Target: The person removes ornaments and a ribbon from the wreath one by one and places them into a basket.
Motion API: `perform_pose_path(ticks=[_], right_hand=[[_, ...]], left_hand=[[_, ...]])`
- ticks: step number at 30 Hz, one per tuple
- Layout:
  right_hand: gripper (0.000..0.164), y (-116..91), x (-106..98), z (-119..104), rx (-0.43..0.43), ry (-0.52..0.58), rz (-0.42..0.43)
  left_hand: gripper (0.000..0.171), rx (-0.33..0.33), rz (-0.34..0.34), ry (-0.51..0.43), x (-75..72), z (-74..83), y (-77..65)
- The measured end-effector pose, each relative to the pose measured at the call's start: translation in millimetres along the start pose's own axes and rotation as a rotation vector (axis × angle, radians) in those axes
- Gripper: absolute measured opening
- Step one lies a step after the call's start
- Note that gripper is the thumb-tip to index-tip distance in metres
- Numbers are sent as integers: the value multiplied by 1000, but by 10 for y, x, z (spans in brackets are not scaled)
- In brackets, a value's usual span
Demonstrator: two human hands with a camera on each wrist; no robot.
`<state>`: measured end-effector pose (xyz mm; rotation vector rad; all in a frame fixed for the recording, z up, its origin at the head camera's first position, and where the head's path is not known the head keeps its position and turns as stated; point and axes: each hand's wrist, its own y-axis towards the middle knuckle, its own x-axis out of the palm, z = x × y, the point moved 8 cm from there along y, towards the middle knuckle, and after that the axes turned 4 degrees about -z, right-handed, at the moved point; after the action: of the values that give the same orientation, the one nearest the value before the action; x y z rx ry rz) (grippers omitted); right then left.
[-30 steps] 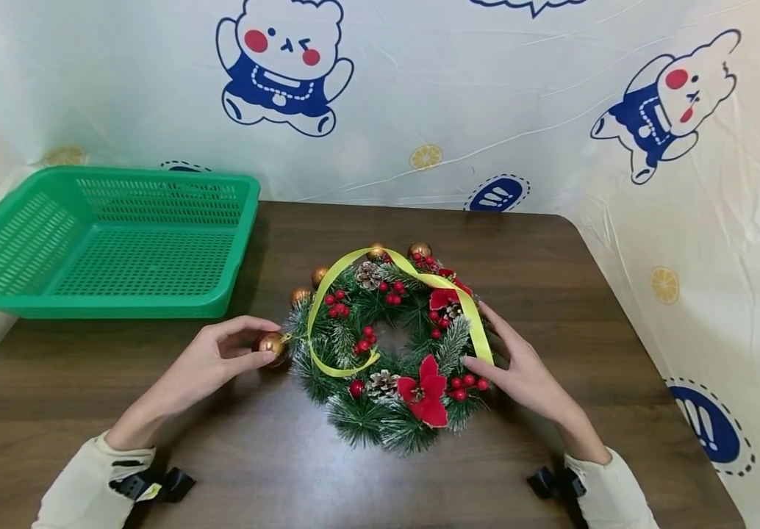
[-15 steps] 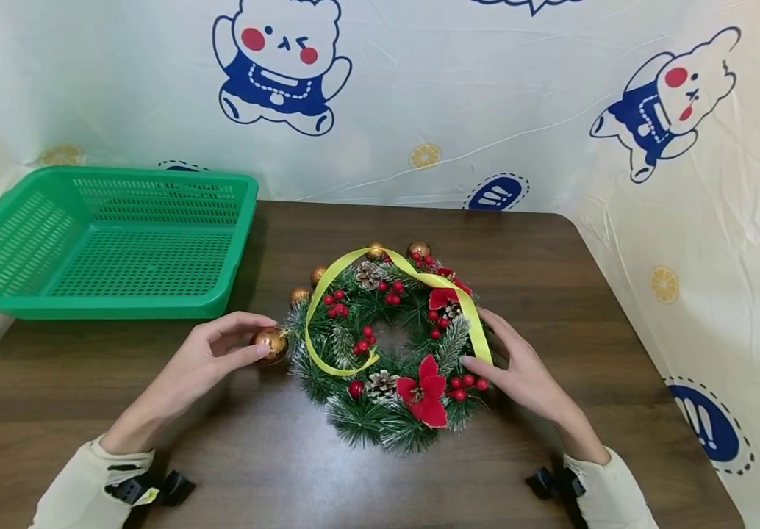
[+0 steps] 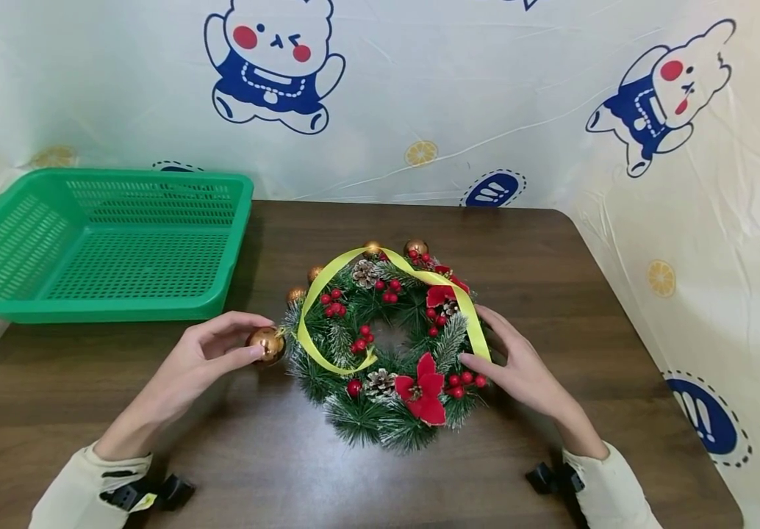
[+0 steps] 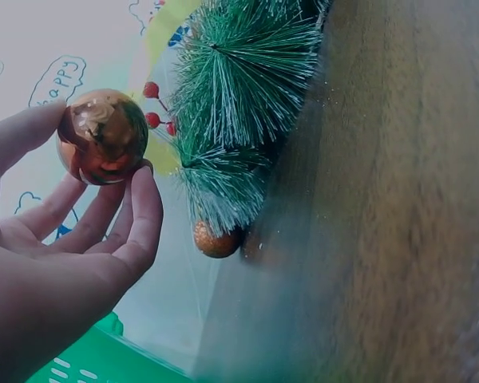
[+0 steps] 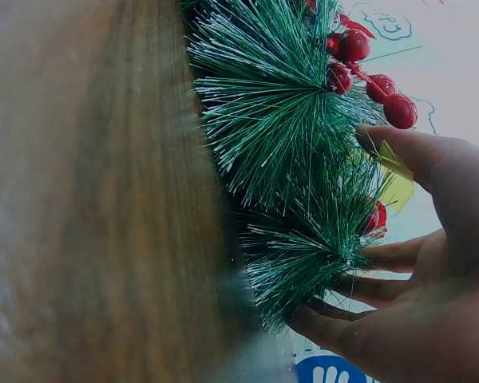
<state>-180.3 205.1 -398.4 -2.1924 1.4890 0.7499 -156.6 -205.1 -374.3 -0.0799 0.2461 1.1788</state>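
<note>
At the wreath's left edge my left hand pinches a shiny copper-coloured bauble between thumb and fingers. In the left wrist view the bauble sits between the thumb and the fingertips, beside the green needles. The Christmas wreath lies on the table, with red berries, pinecones and red poinsettias. A yellow ribbon loops loosely over its top. My right hand grips the wreath's right side, thumb on top near the ribbon; the right wrist view shows its fingers against the outer needles.
Several other baubles sit along the wreath's back and left rim. A green plastic basket stands at the back left of the brown wooden table. Behind is a pale curtain printed with cartoon bears.
My left hand and the bauble have shifted very slightly left. The right hand keeps its place on the wreath. The head view itself has turned a little.
</note>
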Motion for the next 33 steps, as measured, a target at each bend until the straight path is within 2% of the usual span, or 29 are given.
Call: perform_pose_path(ticks=[9,14,23,28,33], right_hand=[[80,5,3,-9,-3,12,-7],[80,4,9,-3,-3,12,-7],[78,9,7,-5,-15,26,-8],[77,16,12,5,-16,24,-10],[77,15,10,11,-21,25,-4]], left_hand=[[33,62,-45,-46,36,106,-28],[34,84,-32,-80,19,144,-40],[36,64,13,-94,-11,165,-59],[37,83,44,-103,-57,253,-91],[37,131,61,-116,-51,348,-121]])
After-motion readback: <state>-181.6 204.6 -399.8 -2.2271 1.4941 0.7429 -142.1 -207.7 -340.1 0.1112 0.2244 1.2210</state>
